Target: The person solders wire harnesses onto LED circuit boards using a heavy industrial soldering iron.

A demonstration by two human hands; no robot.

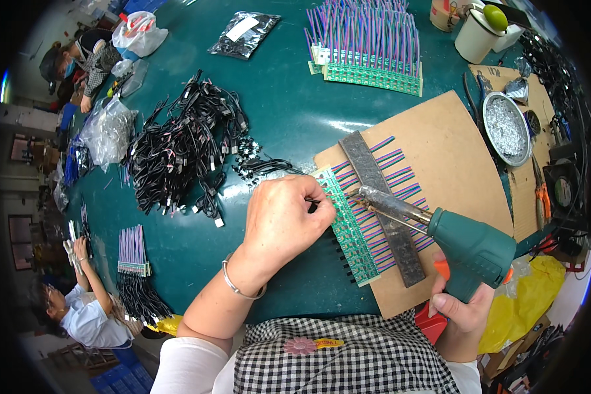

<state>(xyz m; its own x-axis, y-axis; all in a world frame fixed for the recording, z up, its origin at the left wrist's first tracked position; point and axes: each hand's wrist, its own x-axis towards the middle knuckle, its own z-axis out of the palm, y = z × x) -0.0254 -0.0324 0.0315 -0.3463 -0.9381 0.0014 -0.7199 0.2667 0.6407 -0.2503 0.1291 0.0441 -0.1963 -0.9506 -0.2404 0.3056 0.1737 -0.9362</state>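
The left hand [281, 211] pinches what seems a black lead [312, 202] at the circuit board [348, 226] beside it, the right hand [465, 307] grips a soldering gun [476, 251], and a bar [398, 248] between them likely steadies the wires [400, 175].

The left hand [284, 213] hides part of the green board [345, 226], whose components [362, 257] are too small to tell. A dark bar [395, 236] covers stretches of wires [407, 192]; the top edge cuts the far wire bundle [368, 36].
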